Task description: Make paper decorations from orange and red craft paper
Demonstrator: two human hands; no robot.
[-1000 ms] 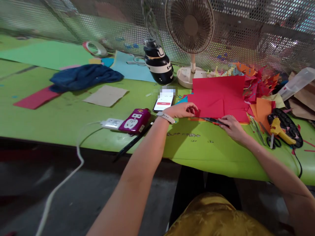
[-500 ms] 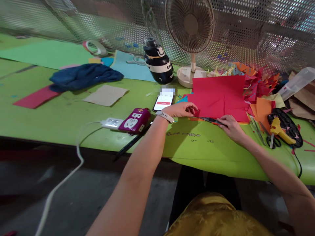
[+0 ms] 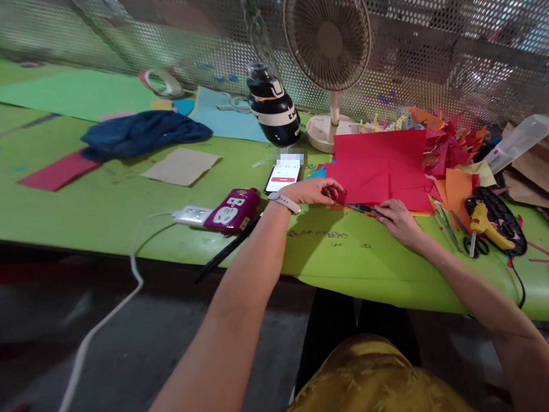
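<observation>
My right hand [image 3: 398,220] grips a slim dark pair of tweezers [image 3: 362,209], whose narrow tip points left toward my other hand. Fingers curled and nearly pinched, my left hand [image 3: 321,190] is at the left edge of the red paper [image 3: 380,151]. Whatever lies between those fingertips is too small to make out. The tweezers lie along the near edge of the red sheets, where thin strips of orange and yellow show underneath. One red sheet stands partly raised at the back.
Scissors [image 3: 476,246], a yellow glue gun [image 3: 491,229] and more tweezers [image 3: 448,227] lie at right. Paper scraps [image 3: 454,137] pile behind. A fan [image 3: 330,134], bottle [image 3: 274,111], phone [image 3: 283,178] and purple power strip [image 3: 234,212] stand or lie leftward; its white cable [image 3: 135,263] hangs off the edge.
The view has shifted very slightly. Both hands and the tweezers stay almost in the same place at the edge of the red paper.
</observation>
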